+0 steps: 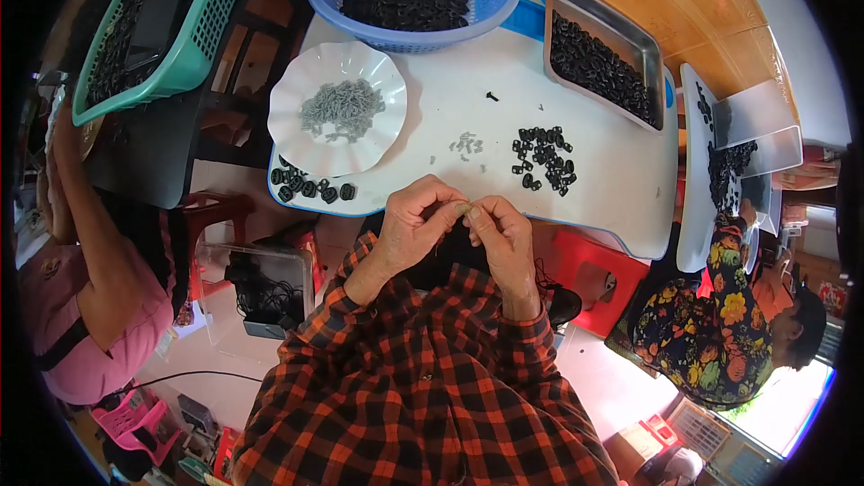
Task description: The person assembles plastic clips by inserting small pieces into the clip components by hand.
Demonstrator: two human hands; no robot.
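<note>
My left hand [416, 223] and my right hand [505, 239] meet at the near edge of the white table [432, 99]. Thumbs and forefingers are pinched together at the tips; whatever is between them is too small to make out. Just beyond my fingers lies a loose scatter of small grey pieces [465, 144]. To its right is a pile of small black parts [543, 158]. Left of my hands, larger black oval pieces [310, 187] lie along the table edge, partly under a white scalloped plate [387, 81] heaped with small grey pieces [342, 110].
A blue-purple basket [418, 38] and a metal tray [605, 106], both holding black parts, stand at the back. A single black piece [492, 96] lies mid-table. One person [99, 288] sits at left near a green basket [184, 72], another [711, 324] at right by a white side table [697, 216].
</note>
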